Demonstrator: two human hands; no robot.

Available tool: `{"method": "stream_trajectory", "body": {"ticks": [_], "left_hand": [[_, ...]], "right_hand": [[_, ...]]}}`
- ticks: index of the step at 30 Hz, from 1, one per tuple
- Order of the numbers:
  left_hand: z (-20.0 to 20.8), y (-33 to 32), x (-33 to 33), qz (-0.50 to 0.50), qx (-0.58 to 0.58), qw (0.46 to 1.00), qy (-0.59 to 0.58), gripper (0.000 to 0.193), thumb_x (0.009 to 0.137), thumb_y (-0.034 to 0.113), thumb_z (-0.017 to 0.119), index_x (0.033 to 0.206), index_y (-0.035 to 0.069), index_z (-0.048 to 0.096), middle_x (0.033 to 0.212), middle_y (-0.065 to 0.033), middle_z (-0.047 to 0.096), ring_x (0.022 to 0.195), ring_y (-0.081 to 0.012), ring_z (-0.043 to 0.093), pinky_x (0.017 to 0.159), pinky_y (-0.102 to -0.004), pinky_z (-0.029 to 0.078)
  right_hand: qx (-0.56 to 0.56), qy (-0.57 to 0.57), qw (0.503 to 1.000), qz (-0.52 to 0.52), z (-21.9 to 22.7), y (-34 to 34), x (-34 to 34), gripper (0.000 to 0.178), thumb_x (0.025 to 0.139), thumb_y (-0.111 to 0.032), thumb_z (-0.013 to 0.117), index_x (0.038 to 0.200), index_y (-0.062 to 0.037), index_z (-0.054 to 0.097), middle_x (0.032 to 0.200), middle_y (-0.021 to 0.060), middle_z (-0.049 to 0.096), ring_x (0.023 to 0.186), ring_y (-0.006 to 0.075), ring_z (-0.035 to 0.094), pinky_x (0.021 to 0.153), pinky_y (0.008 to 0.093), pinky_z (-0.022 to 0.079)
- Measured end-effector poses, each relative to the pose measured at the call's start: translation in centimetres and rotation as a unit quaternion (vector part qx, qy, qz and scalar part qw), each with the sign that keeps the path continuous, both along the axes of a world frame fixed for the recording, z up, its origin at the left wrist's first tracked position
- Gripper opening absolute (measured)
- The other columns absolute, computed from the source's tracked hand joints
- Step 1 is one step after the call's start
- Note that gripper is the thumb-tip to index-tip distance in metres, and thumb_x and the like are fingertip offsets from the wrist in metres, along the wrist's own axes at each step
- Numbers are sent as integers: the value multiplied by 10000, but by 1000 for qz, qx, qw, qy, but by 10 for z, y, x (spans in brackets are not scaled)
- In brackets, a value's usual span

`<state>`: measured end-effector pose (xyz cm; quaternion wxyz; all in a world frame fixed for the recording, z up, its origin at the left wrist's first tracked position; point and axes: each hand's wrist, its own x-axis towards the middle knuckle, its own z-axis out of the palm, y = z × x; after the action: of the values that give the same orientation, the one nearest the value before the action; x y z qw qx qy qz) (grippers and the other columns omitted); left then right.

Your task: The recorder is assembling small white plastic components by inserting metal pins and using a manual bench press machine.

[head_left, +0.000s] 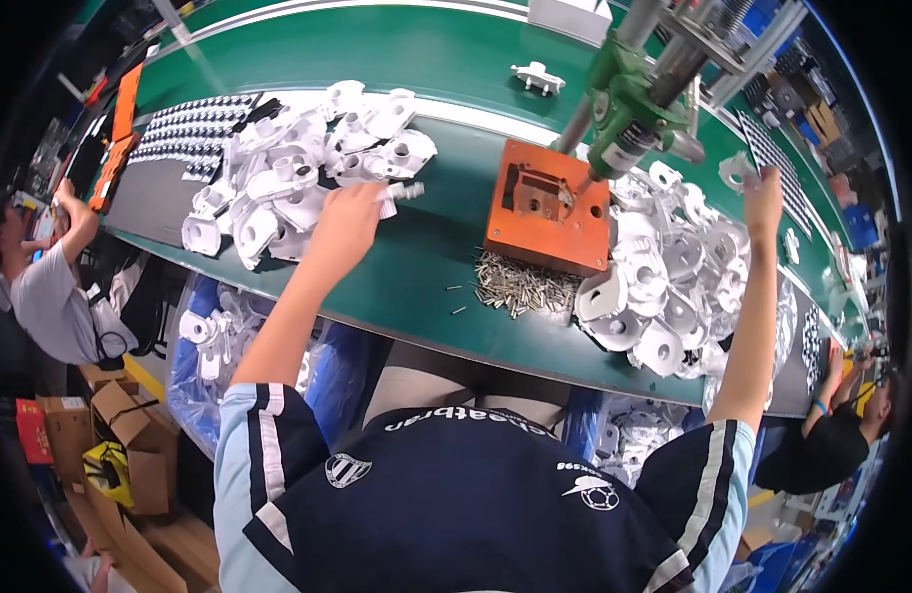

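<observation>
My left hand [345, 225] is closed on a white plastic part [406, 191] whose narrow end sticks out past the fingers. It is at the right edge of a heap of white plastic parts [288, 163]. Out to the far right, my raised right hand [763, 206] pinches another white plastic part, a holed piece [736, 172], above a second heap of white parts [678, 257]. Between the hands stands a green press [619, 124], its spindle over an orange fixture block [547, 212]. Small metal pins [525, 285] lie piled against the block's near side.
A green conveyor belt [377, 49] runs behind the bench, with a single white part [539, 77] on it. Trays of small dark pieces [194, 133] lie at the left. Blue lined bins [342, 371] sit below the bench edge. Other people work at both sides.
</observation>
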<state>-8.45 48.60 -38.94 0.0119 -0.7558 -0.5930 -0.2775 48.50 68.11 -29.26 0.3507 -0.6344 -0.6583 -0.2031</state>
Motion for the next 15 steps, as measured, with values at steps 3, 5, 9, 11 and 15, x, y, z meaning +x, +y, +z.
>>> {"method": "stream_trajectory", "body": {"ticks": [3,5,9,11,15], "left_hand": [[11,3,31,-53,-74,920,-381,277,858,42,482,1131,6,512,1066,-160,590,973,-263,564,844,-315,432],[24,-14,60,-58,-102,679,-725,262,870,34,414,1112,-20,499,1045,-148,590,964,-179,573,846,-279,447],[13,-23,106,-155,-166,575,-786,260,833,158,423,1026,2,500,841,-104,567,701,-166,556,633,-273,462],[17,-25,135,-197,-189,540,-796,286,814,285,467,932,25,485,771,-83,529,635,-155,488,550,-259,406],[11,-19,160,-200,-93,571,-791,266,873,274,437,826,17,487,809,-95,525,721,-160,523,710,-298,439]], "right_hand": [[-48,77,995,52,30,-73,11,248,893,-233,561,979,-1,557,792,69,592,691,177,565,611,281,432],[-159,420,871,199,26,-120,-62,179,900,-202,549,951,-34,586,705,2,549,594,69,475,509,209,356],[-418,595,654,210,-17,-198,-173,170,841,-257,579,825,-94,533,579,-27,486,372,58,385,299,190,265],[-478,724,445,223,-25,-221,-223,163,869,-219,524,889,-57,532,553,-18,452,365,49,353,282,171,235],[-509,770,238,301,-71,-241,-253,180,894,-187,492,975,-29,528,617,29,476,411,77,353,314,187,252]]}}
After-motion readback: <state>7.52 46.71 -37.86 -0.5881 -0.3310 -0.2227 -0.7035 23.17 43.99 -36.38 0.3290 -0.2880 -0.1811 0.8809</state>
